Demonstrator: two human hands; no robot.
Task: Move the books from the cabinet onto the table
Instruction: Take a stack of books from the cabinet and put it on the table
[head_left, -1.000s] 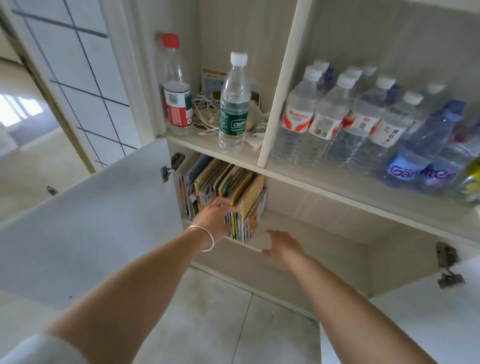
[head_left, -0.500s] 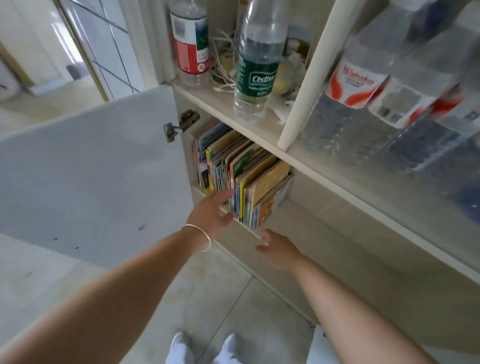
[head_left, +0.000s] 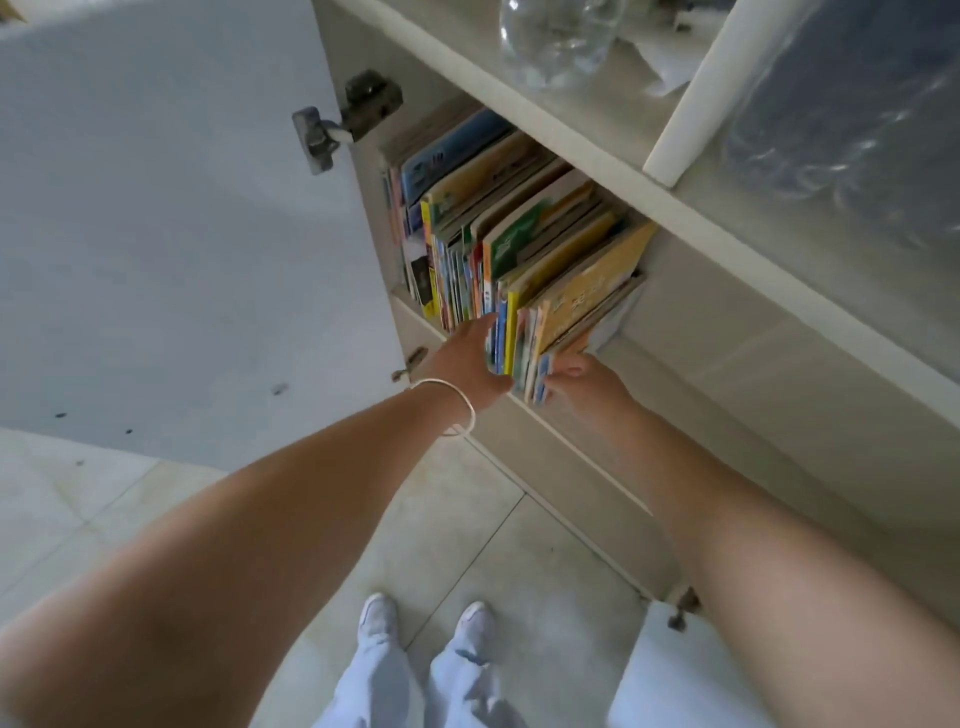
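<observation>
Bracketing the books (head_left: 519, 249), upright and leaning in the cabinet (head_left: 613, 135)'s lower shelf | left hand (head_left: 467, 364) flat against spines, splitting off a batch | right hand (head_left: 587, 382), fingers (head_left: 566, 371) curling on outermost covers | surface unseen | I judge grip unfinished.

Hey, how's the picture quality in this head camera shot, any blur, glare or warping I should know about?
Head view: wide-angle warping bends the shelf edge and stretches the forearms; the books are fairly sharp but their titles are unreadable; the left hand and right hand are slightly soft; glare glints on the water bottles; light is soft, without harsh shadows.
</observation>
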